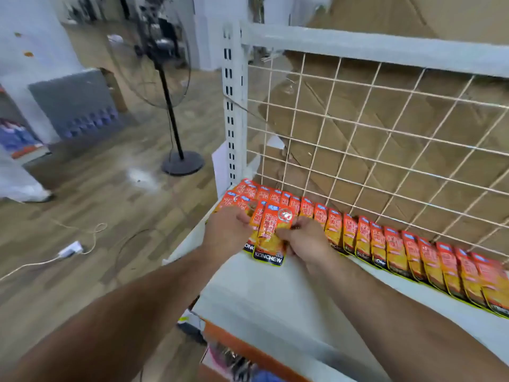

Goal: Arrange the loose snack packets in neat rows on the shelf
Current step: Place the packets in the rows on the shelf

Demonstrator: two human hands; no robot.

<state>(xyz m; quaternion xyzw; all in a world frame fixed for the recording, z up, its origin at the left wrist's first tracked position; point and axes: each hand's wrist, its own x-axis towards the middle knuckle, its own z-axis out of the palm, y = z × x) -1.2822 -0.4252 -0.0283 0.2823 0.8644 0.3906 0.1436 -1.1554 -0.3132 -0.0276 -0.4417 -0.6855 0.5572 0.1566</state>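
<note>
The white shelf (275, 293) is stretching away to the right of the slotted upright post (234, 106), and a wire mesh (385, 139) is closing off its back. A row of packets (399, 252) is running along the foot of that mesh, starting at the post's base and overlapping like tiles out to the right edge of view. Just in front of the post's base a second, shorter cluster is forming, and both hands are working there. The left hand (228, 230) is curling its fingers round the left edge of the few packets at that end. The right hand (305, 241) is pinching the right side of the front packet (271, 238), which is lying uppermost, label up, its lower edge touching the shelf.

The person appears to be squaring this packet against those beneath. Doing it well probably means matching the back row's overlap, lining up the bottom edges, and pressing lightly so the slick pouches underneath are not skidding. The crowded neighbours beside it are the likeliest things to get nudged.

Behind the mesh, flattened cardboard (358, 114) is leaning. Left of the post a standing fan (176, 133) is rising from the wooden floor, and farther left a power strip (70, 249) is lying with its cable trailing.
</note>
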